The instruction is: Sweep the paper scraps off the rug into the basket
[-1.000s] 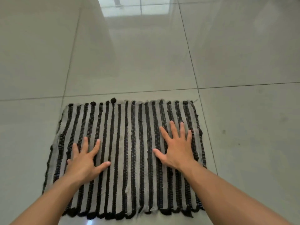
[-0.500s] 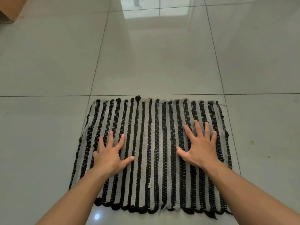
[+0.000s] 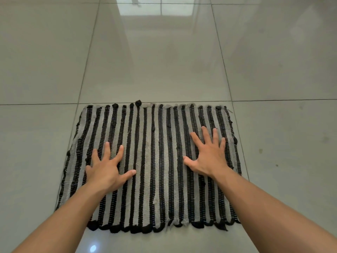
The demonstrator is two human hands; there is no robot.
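Rectangular woven black-and-grey striped rug [image 3: 155, 161] lies flat on glossy grey tiles [image 3: 164, 61], stripes running 12-to-6, long side 9-to-3. Left hand [image 3: 106, 170] and right hand [image 3: 209, 157] press it, fingers spread flat.

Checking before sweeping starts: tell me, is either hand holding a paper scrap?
No, the left hand and right hand lie flat, fingers spread, on the striped rug.

- The rug [image 3: 151, 167] is striped lengthwise in black and light grey, the stripes running from its near edge to its far edge.
- Small pale stitches dot the black stripes; some in the middle look bluish.
- Both short ends of the rug finish in black loops and knots.
- The floor [image 3: 164, 70] is glossy pale grey tile with thin darker grout lines and a whitish window reflection.
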